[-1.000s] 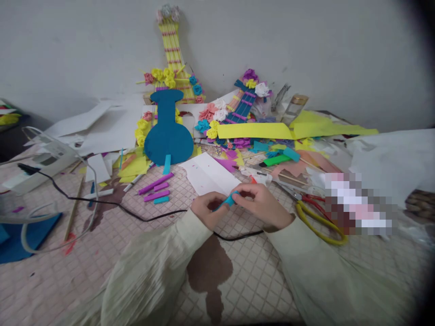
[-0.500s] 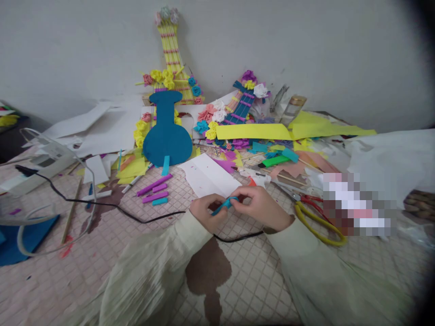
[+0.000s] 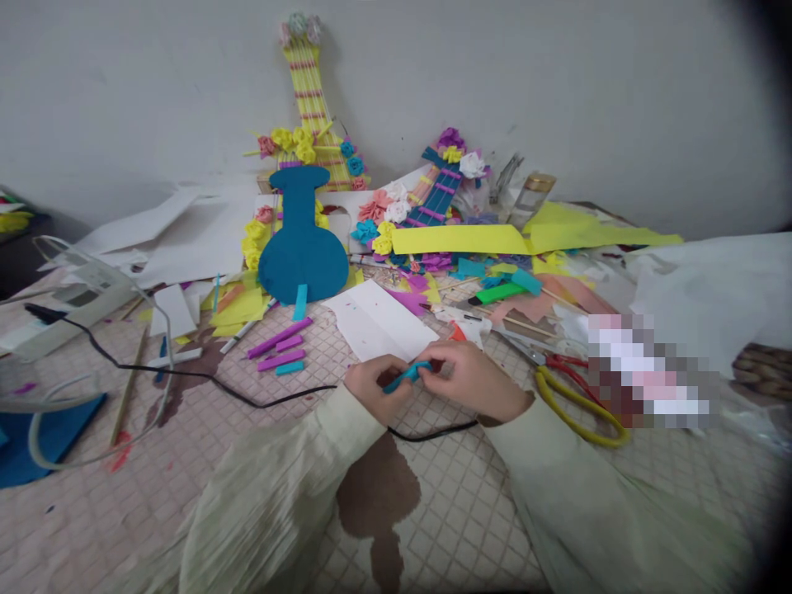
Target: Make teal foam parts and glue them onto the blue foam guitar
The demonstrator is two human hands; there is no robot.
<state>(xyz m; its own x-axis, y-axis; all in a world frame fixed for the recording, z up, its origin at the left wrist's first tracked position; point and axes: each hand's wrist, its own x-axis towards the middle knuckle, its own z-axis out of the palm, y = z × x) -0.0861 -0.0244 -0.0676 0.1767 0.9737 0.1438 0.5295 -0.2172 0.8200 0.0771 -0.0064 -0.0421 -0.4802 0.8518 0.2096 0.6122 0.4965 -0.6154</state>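
Between both hands is a small strip of blue paper [image 3: 407, 377], pinched at its two ends. My left hand [image 3: 379, 388] closes its fingertips on the lower left end; my right hand [image 3: 473, 375] pinches the upper right end. Just behind them lies a folded white sheet [image 3: 379, 318]. Several purple strips [image 3: 281, 360] and a short blue strip [image 3: 290, 368] rest on the table to the left. A blue guitar-shaped cutout [image 3: 303, 256] leans upright beyond these, with a light blue strip [image 3: 300, 303] at its bottom edge.
A black cable [image 3: 260, 404] runs across the table under my wrists. Yellow-handled scissors [image 3: 575, 412] and a hot glue gun [image 3: 467, 328] lie to the right. Paper-flower guitars [image 3: 309, 91] stand against the wall. A power strip [image 3: 74, 309] is at far left.
The hands stay almost in place, and a little more of the blue strip shows between them. The whole view has shifted very slightly.
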